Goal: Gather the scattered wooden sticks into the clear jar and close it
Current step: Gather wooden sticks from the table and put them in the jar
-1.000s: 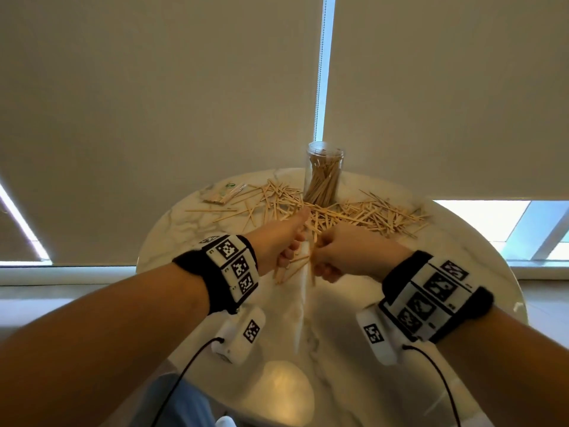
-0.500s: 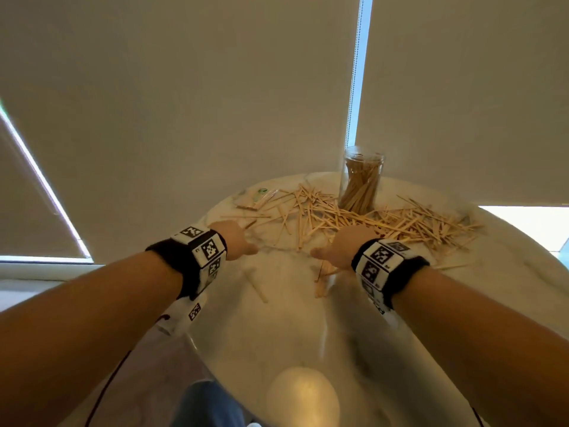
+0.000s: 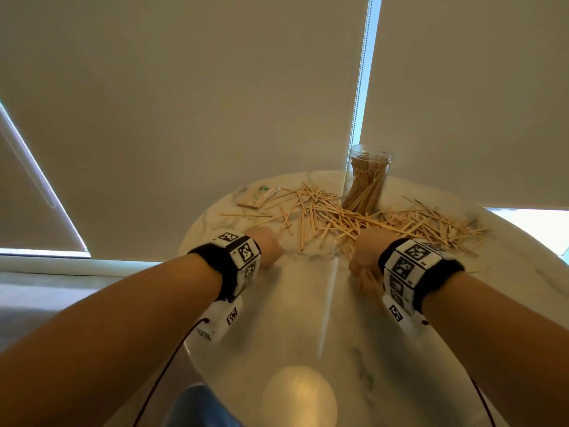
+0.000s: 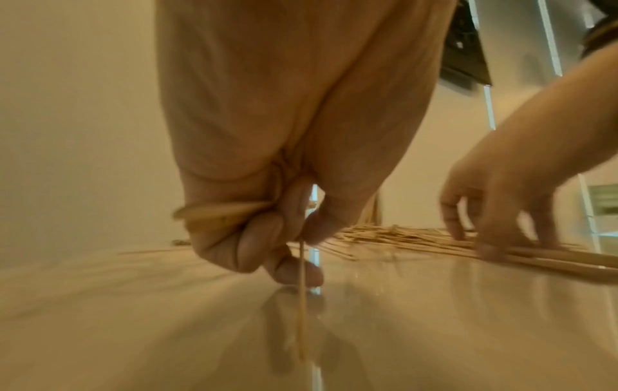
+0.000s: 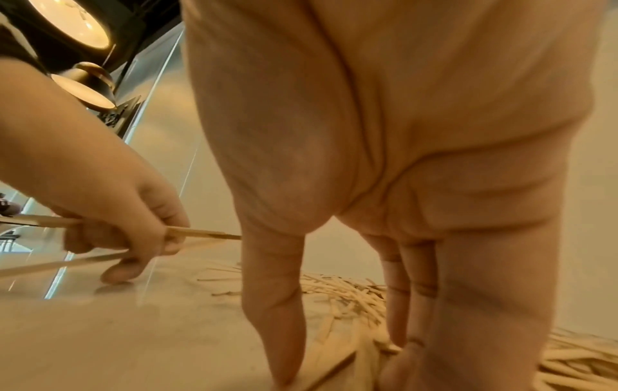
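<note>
An open clear jar point(image 3: 368, 180) part full of wooden sticks stands at the far side of the round marble table point(image 3: 308, 318). Scattered sticks point(image 3: 385, 220) lie in a band in front of it. My left hand point(image 3: 266, 246) is low over the table left of the pile; in the left wrist view my left hand point(image 4: 301, 248) curls round a few held sticks point(image 4: 214, 214) and pinches one more against the table. My right hand point(image 3: 365, 251) reaches down onto sticks at the pile's near edge; its fingers point(image 5: 398, 304) point straight down and press sticks flat.
A small paper packet point(image 3: 258, 197) lies at the far left of the table. Closed window blinds hang just behind the jar. A lamp's reflection point(image 3: 298, 396) glares on the near part of the tabletop. No lid is in view.
The hands, close together at the table's middle a second ago, have separated. The left went left with its sticks; the right went down onto the pile's near edge.
</note>
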